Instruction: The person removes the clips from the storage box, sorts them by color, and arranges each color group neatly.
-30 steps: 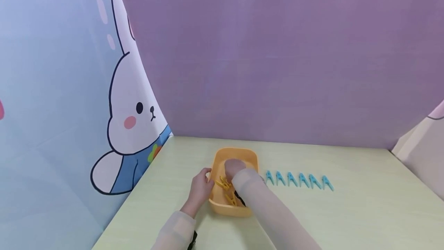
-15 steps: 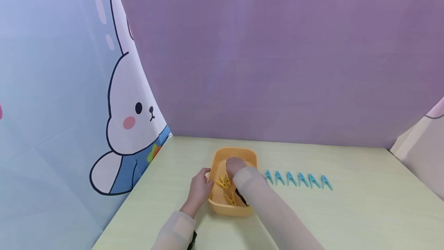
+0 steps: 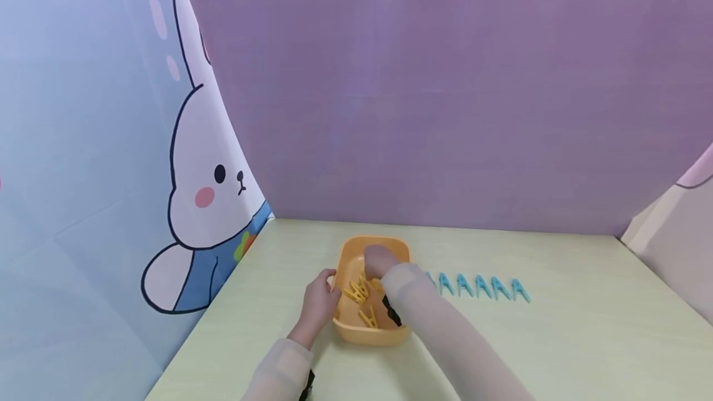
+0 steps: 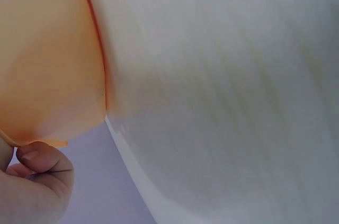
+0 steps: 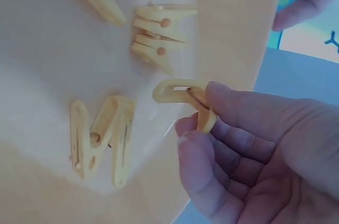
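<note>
An orange plastic basket (image 3: pixel 370 336) stands on the table with several yellow clothespins (image 3: pixel 356 293) in it. My left hand (image 3: pixel 319 304) grips the basket's left rim between thumb and curled fingers, also seen at the corner of the left wrist view. Inside the basket, my right hand (image 3: pixel 380 260) pinches one yellow clothespin (image 5: pixel 180 91) between thumb and fingers. Other yellow clothespins (image 5: pixel 103 142) lie just beside it on the basket floor. In the head view the right hand's fingertips are hidden behind the hand and sleeve.
To the right of the basket, several blue clothespins (image 3: pixel 482 286) lie in a row on the pale green table (image 3: pixel 585 327). The right forearm partly covers the nearest one. A purple backdrop (image 3: pixel 434 91) rises behind, and a rabbit-print cloth (image 3: pixel 111 172) hangs at left.
My right hand has shifted slightly within the basket, and a yellow clothespin now shows beside it. The left hand keeps its grip on the rim. The head view has drifted a little.
</note>
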The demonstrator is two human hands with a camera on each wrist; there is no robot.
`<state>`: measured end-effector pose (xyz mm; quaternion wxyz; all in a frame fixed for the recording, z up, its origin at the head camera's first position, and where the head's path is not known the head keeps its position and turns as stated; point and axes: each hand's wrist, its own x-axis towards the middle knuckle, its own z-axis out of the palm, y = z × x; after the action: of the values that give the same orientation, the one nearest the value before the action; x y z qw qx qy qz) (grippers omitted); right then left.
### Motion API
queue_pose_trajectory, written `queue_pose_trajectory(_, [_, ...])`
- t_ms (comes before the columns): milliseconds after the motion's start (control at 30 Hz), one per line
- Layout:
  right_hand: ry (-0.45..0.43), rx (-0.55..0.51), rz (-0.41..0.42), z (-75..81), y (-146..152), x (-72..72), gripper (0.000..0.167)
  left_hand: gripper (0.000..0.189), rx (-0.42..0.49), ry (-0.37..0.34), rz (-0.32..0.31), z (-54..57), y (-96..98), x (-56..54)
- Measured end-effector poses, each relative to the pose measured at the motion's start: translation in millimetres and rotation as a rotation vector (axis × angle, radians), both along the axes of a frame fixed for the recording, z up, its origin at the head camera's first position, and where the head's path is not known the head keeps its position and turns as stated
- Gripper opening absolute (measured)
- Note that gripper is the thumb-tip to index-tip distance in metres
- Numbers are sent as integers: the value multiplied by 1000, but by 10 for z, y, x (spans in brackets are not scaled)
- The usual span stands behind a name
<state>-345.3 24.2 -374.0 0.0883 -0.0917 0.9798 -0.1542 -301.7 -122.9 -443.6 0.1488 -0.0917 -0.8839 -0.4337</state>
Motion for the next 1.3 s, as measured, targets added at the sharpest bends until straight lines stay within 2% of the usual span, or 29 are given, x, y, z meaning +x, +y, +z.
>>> queue_pose_trajectory(133, [-16,-103,-6,26,106,-15,9,38,2,-9,-1,3,-7,-3])
queue_pose_trajectory(233, [-5,-157,4,63,194,-23,27,38,-1,-19,3,0,-17,-6])
queue_pose_trajectory(300, [9,-194,4,102,247,-16,33,39,-3,-23,6,-4,-26,-8])
queue_pose_trajectory(433, [40,-289,-23,198,325,30,17,39,-7,-22,8,-6,-47,-12])
queue_pose_trajectory(500, [60,-315,-28,226,359,45,15,39,-6,-19,6,-5,-59,-15])
queue_pose_trajectory(600, [98,-344,-35,233,416,44,17,38,-9,-16,7,-11,-81,-26])
queue_pose_trajectory(767, [118,-435,-81,211,516,27,10,38,-10,-17,11,-26,-121,-50])
queue_pose_trajectory(900, [105,-514,-117,184,595,14,19,38,-4,-20,6,-24,-143,-57])
queue_pose_trajectory(1300, [101,-561,-172,171,774,35,22,38,-15,-23,15,-10,-182,-68])
